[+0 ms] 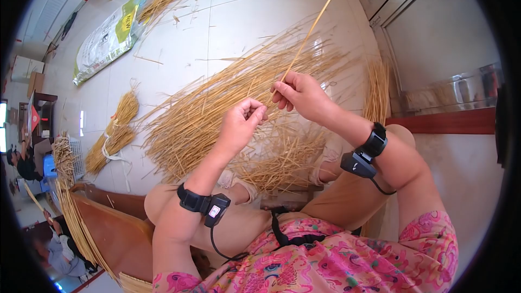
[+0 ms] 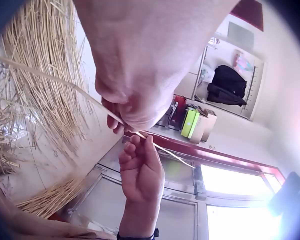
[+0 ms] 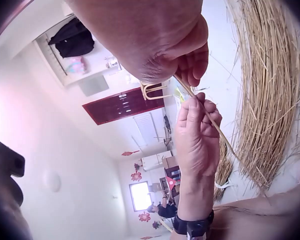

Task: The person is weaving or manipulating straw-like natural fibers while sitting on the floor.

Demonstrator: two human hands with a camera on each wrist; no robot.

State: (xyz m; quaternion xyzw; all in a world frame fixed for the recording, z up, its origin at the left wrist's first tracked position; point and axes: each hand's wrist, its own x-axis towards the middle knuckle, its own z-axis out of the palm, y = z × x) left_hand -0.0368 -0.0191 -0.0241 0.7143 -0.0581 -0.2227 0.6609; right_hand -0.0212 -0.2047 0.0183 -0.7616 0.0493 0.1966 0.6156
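One long, thin straw stalk (image 1: pixel 315 27) runs between the two hands, its long end slanting up past the top edge of the head view. My right hand (image 1: pixel 304 96) pinches the stalk between thumb and fingers. Close beside it, my left hand (image 1: pixel 239 125) pinches the same stalk near its lower part. The right wrist view shows the left hand's thumb and fingertips (image 3: pixel 194 102) on the straw. In the left wrist view the right fingertips (image 2: pixel 149 141) meet it. Below both hands, a broad layer of loose straw (image 1: pixel 201 108) covers the floor.
A tied straw bundle (image 1: pixel 116 130) lies at left, beyond it a printed sack (image 1: pixel 106 40) with straw at its mouth. More straw (image 1: pixel 376 92) stands by the metal-framed door (image 1: pixel 456 38) at right. A wooden piece of furniture (image 1: pixel 116 228) is at lower left, with other people (image 1: pixel 26 165) behind.
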